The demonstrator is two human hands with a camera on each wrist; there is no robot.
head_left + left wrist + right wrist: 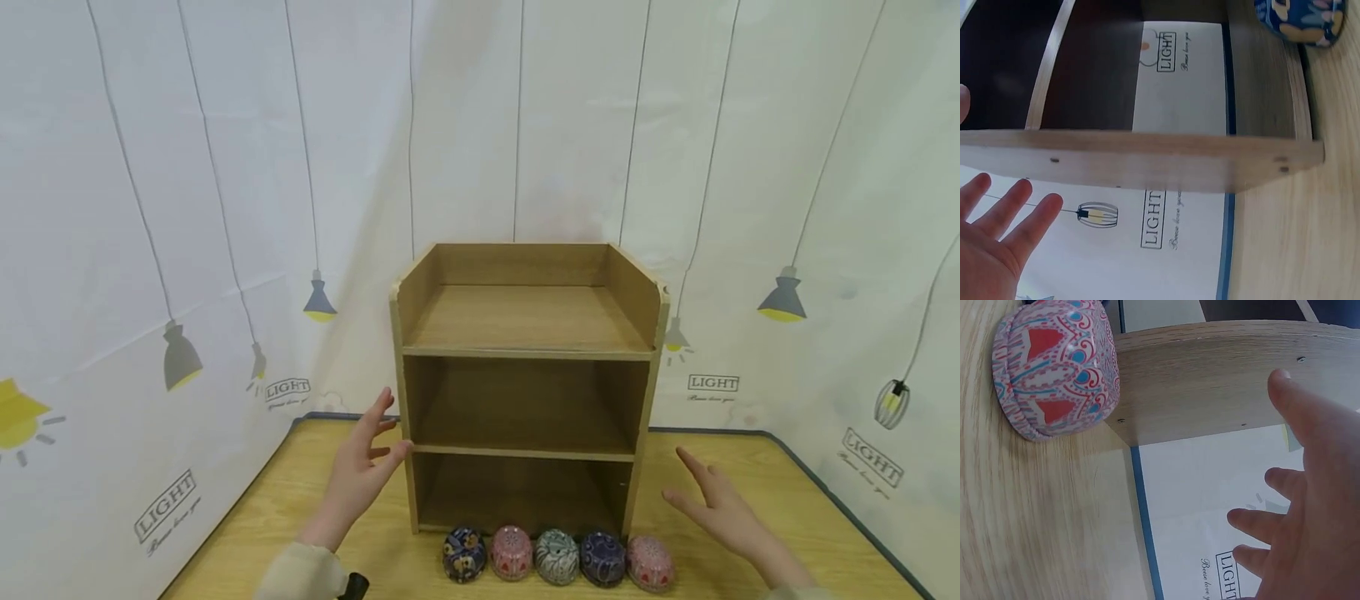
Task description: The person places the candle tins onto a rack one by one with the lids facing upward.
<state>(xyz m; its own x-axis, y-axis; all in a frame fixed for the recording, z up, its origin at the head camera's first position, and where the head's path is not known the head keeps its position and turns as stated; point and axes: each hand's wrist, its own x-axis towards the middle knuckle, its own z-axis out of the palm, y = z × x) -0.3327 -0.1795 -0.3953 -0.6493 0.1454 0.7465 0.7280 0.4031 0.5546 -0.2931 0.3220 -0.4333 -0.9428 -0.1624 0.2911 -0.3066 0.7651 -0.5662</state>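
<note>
A small wooden shelf (525,454) stands upright on the table, with two compartments under its open top. In front of its base sits a row of several round patterned tins: a dark blue floral tin (464,554), a pink tin (512,552), a green-and-white tin (557,557), a purple tin (602,559) and another pink tin (651,563). My left hand (363,467) is beside the shelf's left side panel, fingers spread, holding nothing. To the right of the shelf, my right hand (720,512) hovers with fingers extended and nothing in it.
The wooden table (300,467) has a dark blue strip (825,492) along its back and sides. White sheeting (480,125) printed with hanging lamps encloses it at the back and both sides. A dark band (355,586) shows by the left sleeve.
</note>
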